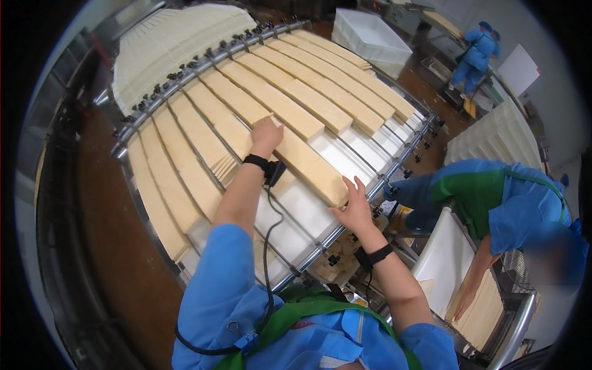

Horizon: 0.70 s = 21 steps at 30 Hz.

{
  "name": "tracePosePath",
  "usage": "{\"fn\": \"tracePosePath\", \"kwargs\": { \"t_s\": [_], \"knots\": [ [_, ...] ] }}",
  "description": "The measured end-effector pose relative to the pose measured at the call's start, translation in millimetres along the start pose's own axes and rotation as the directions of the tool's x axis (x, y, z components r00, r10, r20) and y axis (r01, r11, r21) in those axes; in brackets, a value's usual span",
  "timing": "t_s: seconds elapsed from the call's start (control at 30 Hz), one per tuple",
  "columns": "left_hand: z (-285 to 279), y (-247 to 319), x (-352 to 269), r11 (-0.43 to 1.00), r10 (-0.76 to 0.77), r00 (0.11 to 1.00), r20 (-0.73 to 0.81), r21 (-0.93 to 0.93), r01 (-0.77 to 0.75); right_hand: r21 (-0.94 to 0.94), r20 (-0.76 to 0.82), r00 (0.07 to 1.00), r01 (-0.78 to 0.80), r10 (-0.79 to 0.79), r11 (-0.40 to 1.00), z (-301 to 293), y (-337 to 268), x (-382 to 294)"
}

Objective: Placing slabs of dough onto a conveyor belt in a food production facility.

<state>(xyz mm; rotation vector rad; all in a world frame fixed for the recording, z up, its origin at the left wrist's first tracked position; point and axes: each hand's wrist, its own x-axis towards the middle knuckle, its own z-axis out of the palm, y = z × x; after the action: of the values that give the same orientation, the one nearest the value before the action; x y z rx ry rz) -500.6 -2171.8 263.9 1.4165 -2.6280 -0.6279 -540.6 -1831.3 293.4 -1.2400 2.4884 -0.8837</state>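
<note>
A long row of thin, pale flat pieces [307, 162], apparently wood, lies packed together on a white-bottomed rack [296, 208]. My left hand [267, 134] grips it at the far end, fingers curled over its top; the fingertips are partly hidden. At the near end, my right hand [356, 206] cups the end face with thumb and fingers on either side. Metal rods [351, 152] divide the rack into lanes, with similar pale rows [273, 99] along them. Left of my left hand, a few loose pieces [224, 166] lean over in their lane.
Steel bars with black knobs [203, 64] cross the rack's far end. White tubs [370, 39] stand behind. At right, a co-worker [504, 203] bends over a white tray [444, 249] of pale pieces. A cable [268, 245] runs from my left wrist. Other people [476, 55] stand farther back.
</note>
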Motion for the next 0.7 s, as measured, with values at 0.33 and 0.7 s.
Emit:
{"fn": "tracePosePath", "kwargs": {
  "t_s": [0.33, 0.7],
  "knots": [
    [8, -40, -23, 0.900, 0.431, 0.894, -0.125, 0.130, -0.416, -0.054, 0.080, 0.997, -0.002, 0.006, 0.999, 12, 23, -12],
    [9, -30, -13, 0.926, 0.192, 0.980, -0.046, 0.339, -0.166, 0.428, 0.072, 0.960, -0.276, 0.272, 0.861, 35, 55, 17]
  ]
}}
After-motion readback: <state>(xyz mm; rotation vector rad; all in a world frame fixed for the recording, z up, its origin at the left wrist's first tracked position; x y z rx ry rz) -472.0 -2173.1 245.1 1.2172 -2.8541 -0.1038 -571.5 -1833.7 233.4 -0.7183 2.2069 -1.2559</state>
